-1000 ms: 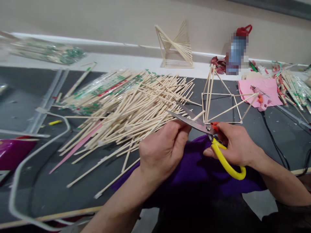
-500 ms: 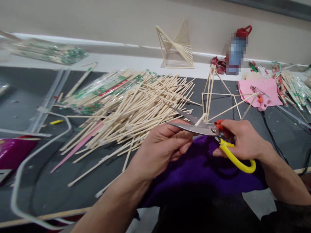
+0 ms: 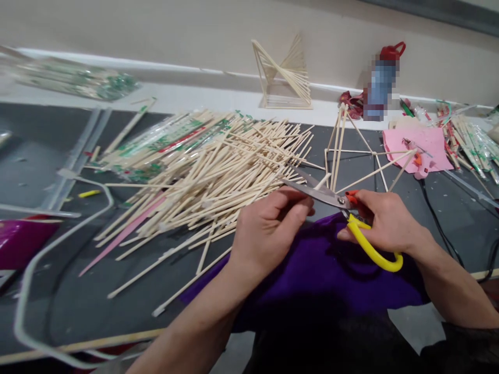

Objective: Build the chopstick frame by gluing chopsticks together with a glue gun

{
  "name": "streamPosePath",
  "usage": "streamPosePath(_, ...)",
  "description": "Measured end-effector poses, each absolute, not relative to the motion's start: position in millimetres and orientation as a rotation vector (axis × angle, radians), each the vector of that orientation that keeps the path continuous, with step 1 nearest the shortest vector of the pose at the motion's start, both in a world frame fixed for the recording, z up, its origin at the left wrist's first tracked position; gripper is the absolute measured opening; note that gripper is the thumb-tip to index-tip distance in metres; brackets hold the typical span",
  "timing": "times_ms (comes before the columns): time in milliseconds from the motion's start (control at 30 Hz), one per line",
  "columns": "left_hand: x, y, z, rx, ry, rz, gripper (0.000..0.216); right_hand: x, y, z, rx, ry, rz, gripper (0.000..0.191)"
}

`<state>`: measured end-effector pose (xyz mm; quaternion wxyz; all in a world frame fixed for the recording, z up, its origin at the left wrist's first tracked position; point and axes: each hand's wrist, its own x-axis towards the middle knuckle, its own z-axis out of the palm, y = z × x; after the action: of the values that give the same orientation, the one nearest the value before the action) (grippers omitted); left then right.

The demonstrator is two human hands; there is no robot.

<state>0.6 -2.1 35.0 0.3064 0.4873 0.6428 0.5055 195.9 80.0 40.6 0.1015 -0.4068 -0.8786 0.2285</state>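
My right hand [image 3: 384, 221] grips yellow-handled scissors [image 3: 343, 210] whose steel blades point left, slightly apart. A short wooden stick [image 3: 323, 181] pokes up between the blades. My left hand [image 3: 268, 231] is curled just left of the blades, fingers pinched together where the stick's lower end disappears. Both hands hover over a purple cloth [image 3: 315, 270] at the table's near edge. Behind the scissors stands a stick-frame figure [image 3: 360, 161] on the dark table.
A big heap of wooden sticks [image 3: 206, 171] covers the table's middle, with wrapped packs [image 3: 156, 143] on its left. A finished stick sculpture [image 3: 283, 72] and a red-capped bottle [image 3: 380, 78] stand by the wall. Pink paper [image 3: 419, 145], a black cable [image 3: 438, 218] and a white tube [image 3: 58, 249] lie around.
The scissors and both hands shifted slightly right and up and back; the blades have narrowed on the short stick. The left hand's fingers have curled tighter beneath the blades.
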Motion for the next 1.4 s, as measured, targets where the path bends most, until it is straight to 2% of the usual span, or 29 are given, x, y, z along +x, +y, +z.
streamPosePath(167, 2, -8, 33, 1.729, 2.048, 1.381, 0.010, 186, 69, 38, -1.258, -2.586, 0.713, 0.058)
streamPosePath(333, -1, -12, 33, 1.850, 2.056, 1.326, 0.015, 185, 64, 37, -1.237, -2.580, 0.734, 0.058)
streamPosePath(567, -3, -12, 40, 1.554, 1.819, 1.335, 0.013, 191, 69, 38, -1.148, -2.586, 0.704, 0.057)
streamPosePath(767, -1, -7, 40, 1.158, 1.401, 1.397, 0.007, 198, 78, 39, -1.063, -2.621, 0.718, 0.055)
streamPosePath(967, -3, -9, 41, 0.728, 1.157, 1.207, 0.022, 204, 84, 40, -0.888, -2.672, 0.721, 0.058)
streamPosePath(1167, -12, -5, 38, 0.602, 0.945, 0.988, 0.033, 207, 86, 39, -0.830, -2.690, 0.670, 0.061)
streamPosePath(1267, -13, -1, 34, 0.668, 1.000, 1.040, 0.028, 205, 85, 38, -0.912, -2.680, 0.647, 0.060)
streamPosePath(1400, -5, -1, 33, 0.955, 1.384, 1.362, 0.012, 199, 82, 36, -1.071, -2.644, 0.600, 0.063)
